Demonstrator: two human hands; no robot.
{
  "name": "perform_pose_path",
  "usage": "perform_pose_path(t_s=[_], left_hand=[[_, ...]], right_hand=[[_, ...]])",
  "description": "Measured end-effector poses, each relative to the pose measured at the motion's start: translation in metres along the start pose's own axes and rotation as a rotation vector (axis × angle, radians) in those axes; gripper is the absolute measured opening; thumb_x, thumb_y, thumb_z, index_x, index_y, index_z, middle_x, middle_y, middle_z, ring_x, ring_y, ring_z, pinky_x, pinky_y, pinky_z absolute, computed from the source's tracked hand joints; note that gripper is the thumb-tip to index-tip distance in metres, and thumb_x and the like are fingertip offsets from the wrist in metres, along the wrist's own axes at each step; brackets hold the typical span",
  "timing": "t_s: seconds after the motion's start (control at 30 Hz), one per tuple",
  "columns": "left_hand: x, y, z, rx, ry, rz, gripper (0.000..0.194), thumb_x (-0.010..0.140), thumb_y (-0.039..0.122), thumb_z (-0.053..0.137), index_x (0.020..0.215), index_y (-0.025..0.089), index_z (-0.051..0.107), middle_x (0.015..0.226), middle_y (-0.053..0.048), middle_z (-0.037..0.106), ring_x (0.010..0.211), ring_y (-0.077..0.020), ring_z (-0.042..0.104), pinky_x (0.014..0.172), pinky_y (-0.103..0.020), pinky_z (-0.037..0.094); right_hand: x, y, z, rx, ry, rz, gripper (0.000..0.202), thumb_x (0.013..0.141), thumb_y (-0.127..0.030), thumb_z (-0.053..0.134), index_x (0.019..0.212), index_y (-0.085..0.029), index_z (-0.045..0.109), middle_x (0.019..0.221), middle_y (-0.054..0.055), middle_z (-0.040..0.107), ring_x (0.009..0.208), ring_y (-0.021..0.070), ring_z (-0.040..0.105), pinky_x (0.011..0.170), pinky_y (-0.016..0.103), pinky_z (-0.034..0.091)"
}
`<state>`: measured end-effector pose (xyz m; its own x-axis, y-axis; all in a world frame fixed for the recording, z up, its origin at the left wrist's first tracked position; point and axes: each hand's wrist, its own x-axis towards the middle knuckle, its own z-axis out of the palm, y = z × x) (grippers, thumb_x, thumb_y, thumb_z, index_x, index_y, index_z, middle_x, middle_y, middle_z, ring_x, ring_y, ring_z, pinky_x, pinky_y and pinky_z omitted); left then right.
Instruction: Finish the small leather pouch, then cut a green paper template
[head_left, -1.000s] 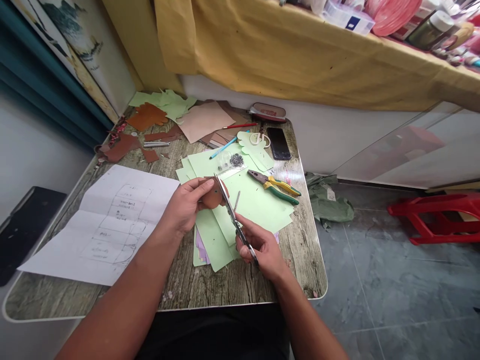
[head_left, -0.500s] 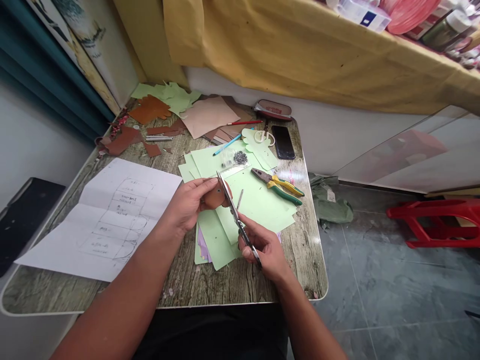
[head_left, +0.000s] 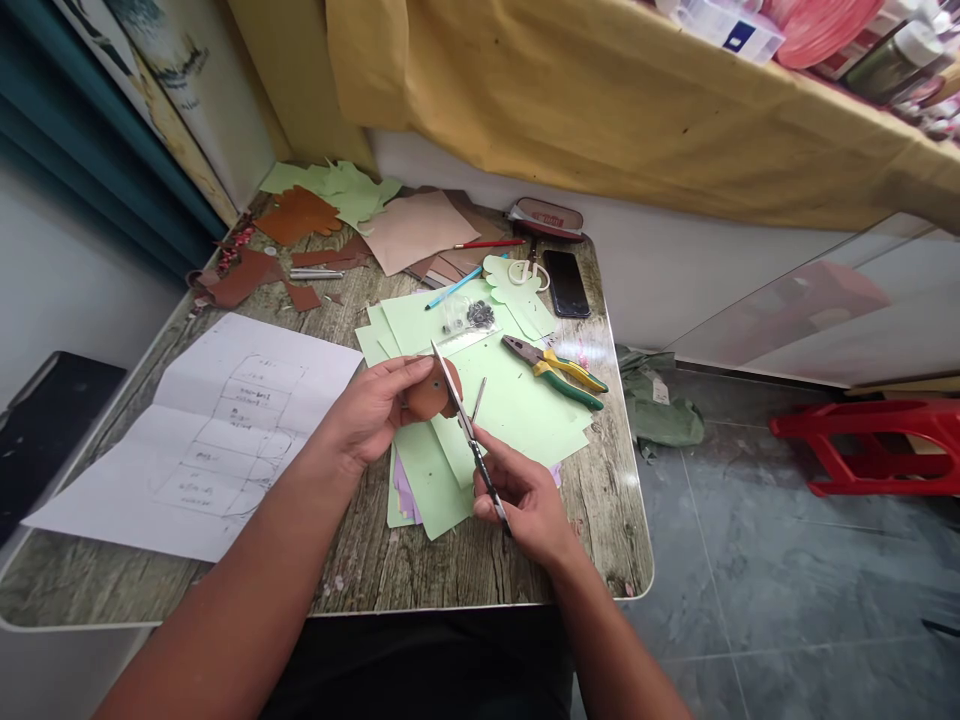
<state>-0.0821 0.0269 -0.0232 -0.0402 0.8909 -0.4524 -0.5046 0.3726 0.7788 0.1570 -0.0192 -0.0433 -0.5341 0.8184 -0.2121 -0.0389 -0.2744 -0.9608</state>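
My left hand (head_left: 379,405) pinches a small rounded brown leather piece (head_left: 427,397) with a small dark dot on it, held above green sheets. In my right hand (head_left: 517,500) is a pair of dark-handled scissors (head_left: 457,396), their blades pointing up and left across the right side of the leather piece. Beneath both hands lie stacked light green sheets (head_left: 525,410). Pliers (head_left: 555,372) with yellow and green handles rest on the sheets, to the right of the scissors. A thin metal tool (head_left: 480,397) lies just beside the blades.
A white paper with drawings (head_left: 225,430) covers the table's left. Farther back are leather scraps (head_left: 247,277), a beige sheet (head_left: 420,230), a blue pen (head_left: 454,289), a small bag of dark bits (head_left: 472,315), a phone (head_left: 567,284) and an open case (head_left: 547,216).
The scissors and my right hand have shifted slightly left, and the scissors' blades look closer together. My left hand still holds the brown leather piece.
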Motion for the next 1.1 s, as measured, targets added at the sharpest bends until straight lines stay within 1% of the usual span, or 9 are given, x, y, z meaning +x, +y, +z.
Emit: perform_pose_path(t_s=[0.17, 0.33, 0.5, 0.67, 0.8, 1.1], left_hand=[[0.002, -0.003, -0.002, 0.015, -0.006, 0.01, 0.041, 0.076, 0.052, 0.091, 0.095, 0.016, 0.085, 0.089, -0.01, 0.077, 0.078, -0.0216, 0.065, 0.068, -0.032, 0.052], [0.001, -0.004, 0.001, 0.016, 0.037, 0.023, 0.045, 0.071, 0.053, 0.094, 0.092, 0.015, 0.084, 0.083, -0.007, 0.074, 0.074, -0.0193, 0.063, 0.067, -0.031, 0.05], [-0.001, -0.002, 0.006, 0.008, 0.047, 0.026, 0.044, 0.068, 0.054, 0.096, 0.087, 0.016, 0.083, 0.078, -0.006, 0.073, 0.069, -0.0175, 0.06, 0.063, -0.03, 0.048], [0.001, -0.007, 0.007, -0.021, 0.099, 0.042, 0.04, 0.068, 0.051, 0.096, 0.088, 0.019, 0.084, 0.09, -0.008, 0.078, 0.077, -0.0189, 0.062, 0.067, -0.03, 0.051], [0.001, -0.011, 0.009, -0.041, 0.097, 0.049, 0.039, 0.069, 0.05, 0.096, 0.091, 0.02, 0.085, 0.095, -0.008, 0.078, 0.08, -0.0187, 0.061, 0.07, -0.03, 0.052], [0.0, -0.012, 0.013, -0.042, 0.102, 0.066, 0.043, 0.068, 0.053, 0.097, 0.087, 0.018, 0.084, 0.08, -0.004, 0.069, 0.072, -0.0154, 0.052, 0.066, -0.028, 0.048]], right_hand=[[0.0, 0.0, -0.002, 0.018, -0.017, 0.002, 0.082, 0.085, -0.044, 0.089, 0.16, -0.023, 0.062, 0.079, -0.003, 0.052, 0.068, 0.0144, 0.044, 0.064, 0.03, 0.041], [0.001, -0.001, -0.001, 0.031, -0.021, -0.006, 0.082, 0.086, -0.045, 0.089, 0.159, -0.022, 0.062, 0.077, -0.004, 0.051, 0.066, 0.0136, 0.043, 0.062, 0.029, 0.04], [0.001, 0.001, 0.001, 0.035, 0.007, 0.014, 0.082, 0.085, -0.045, 0.089, 0.159, -0.02, 0.063, 0.073, -0.005, 0.049, 0.062, 0.0129, 0.04, 0.057, 0.028, 0.036], [0.0, 0.004, 0.001, 0.078, 0.014, 0.015, 0.081, 0.086, -0.044, 0.09, 0.159, -0.022, 0.063, 0.072, -0.006, 0.047, 0.059, 0.0115, 0.038, 0.053, 0.026, 0.032], [0.001, 0.004, 0.002, 0.092, 0.007, -0.006, 0.08, 0.088, -0.046, 0.088, 0.159, -0.021, 0.062, 0.073, -0.006, 0.047, 0.059, 0.0109, 0.039, 0.052, 0.026, 0.032], [0.001, 0.006, 0.003, 0.096, 0.026, -0.007, 0.079, 0.088, -0.047, 0.089, 0.158, -0.021, 0.063, 0.074, -0.005, 0.047, 0.06, 0.012, 0.041, 0.056, 0.028, 0.036]])
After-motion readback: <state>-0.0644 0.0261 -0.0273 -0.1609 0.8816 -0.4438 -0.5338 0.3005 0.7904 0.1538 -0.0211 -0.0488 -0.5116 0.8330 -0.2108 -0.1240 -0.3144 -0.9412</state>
